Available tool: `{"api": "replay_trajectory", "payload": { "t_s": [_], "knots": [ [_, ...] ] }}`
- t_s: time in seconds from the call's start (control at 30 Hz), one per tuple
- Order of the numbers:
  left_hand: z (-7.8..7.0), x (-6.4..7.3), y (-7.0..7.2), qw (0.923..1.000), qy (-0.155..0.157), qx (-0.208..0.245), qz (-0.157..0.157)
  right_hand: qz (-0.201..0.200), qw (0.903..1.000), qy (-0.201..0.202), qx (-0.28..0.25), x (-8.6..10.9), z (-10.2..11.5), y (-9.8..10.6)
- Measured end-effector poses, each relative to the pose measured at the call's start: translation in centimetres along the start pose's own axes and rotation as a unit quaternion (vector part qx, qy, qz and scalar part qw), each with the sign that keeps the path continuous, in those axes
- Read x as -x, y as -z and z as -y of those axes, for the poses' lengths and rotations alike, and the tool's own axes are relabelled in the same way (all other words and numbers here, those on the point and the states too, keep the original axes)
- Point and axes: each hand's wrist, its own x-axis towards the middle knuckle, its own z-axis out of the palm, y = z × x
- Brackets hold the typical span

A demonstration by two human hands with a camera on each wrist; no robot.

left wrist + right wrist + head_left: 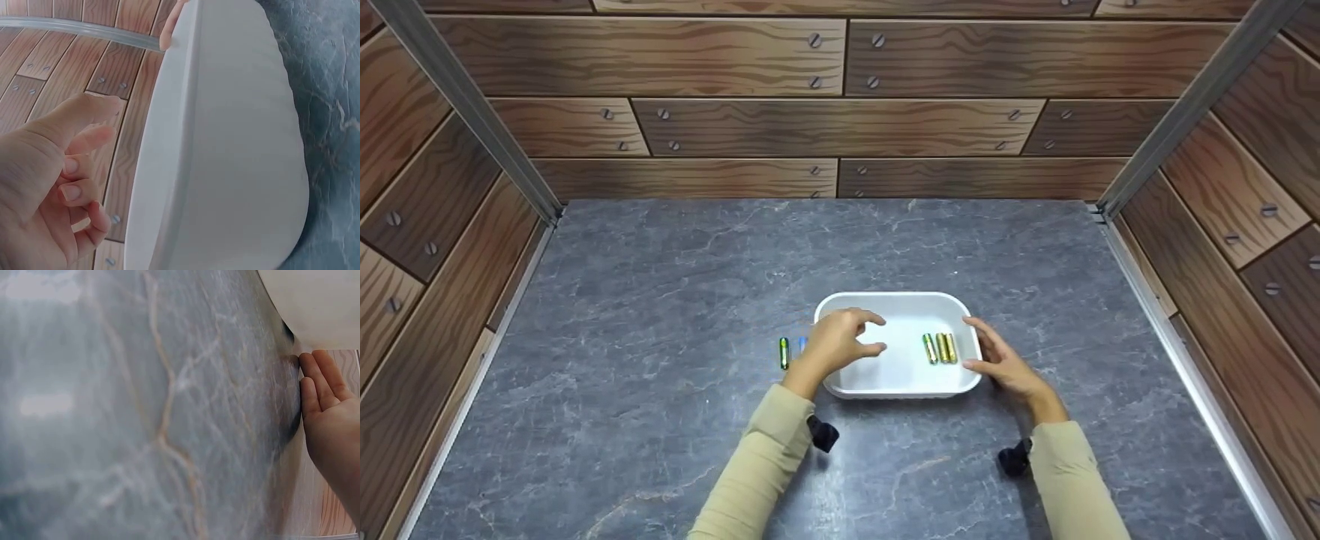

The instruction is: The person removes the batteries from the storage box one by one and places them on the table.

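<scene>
A white plastic tray [900,382] stands on the table with three batteries inside, near its right end: one green and gold battery [931,349] and two mostly gold ones [946,348]. My left hand [840,341] hovers over the tray's left part, thumb and index finger apart, nothing between them; in the left wrist view the left hand [50,185] is beside the rim. My right hand [1005,364] holds the tray's right rim, with thumb and index fingertip over the edge; the right wrist view shows its other fingers [323,379] along the outside.
Left of the tray, a green battery [784,353] lies on the grey marbled table [660,300]. Beside it a blue battery [802,343] is partly hidden by my left hand. Wood-patterned walls [735,127] with metal edge strips enclose the table.
</scene>
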Motion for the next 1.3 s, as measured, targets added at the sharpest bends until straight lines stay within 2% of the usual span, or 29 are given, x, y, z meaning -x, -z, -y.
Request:
{"api": "replay_trajectory", "payload": {
  "t_s": [0.27,0.5,0.67,0.87,1.13,1.3],
  "knots": [
    [-0.7,-0.8,-1.4,0.9999,0.006,0.003,0.016,0.012,0.9994,0.029,-0.015,0.1,-0.2,0.1],
    [-1.6,-1.5,-3.1,0.9992,0.015,-0.015,0.032,0.0,0.9999,0.011,-0.01,0.0,0.0,0.0],
    [-2.3,-2.1,-4.2,0.9983,0.03,-0.026,0.044,-0.002,0.9999,0.011,0.009,0.0,0.0,0.0],
    [-2.7,-2.8,-5.7,0.997,0.048,-0.04,0.044,0.002,0.9997,0.012,0.019,0.0,0.1,-0.1],
    [-3.4,-3.9,-7.2,0.9943,0.073,-0.062,0.047,0.006,0.9999,-0.01,0.002,0.1,0.3,-0.1],
    [-3.8,-4.8,-8.0,0.9912,0.099,-0.066,0.059,0.002,1.0,-0.001,-0.001,0.0,0.2,-0.1]
  ]
}}
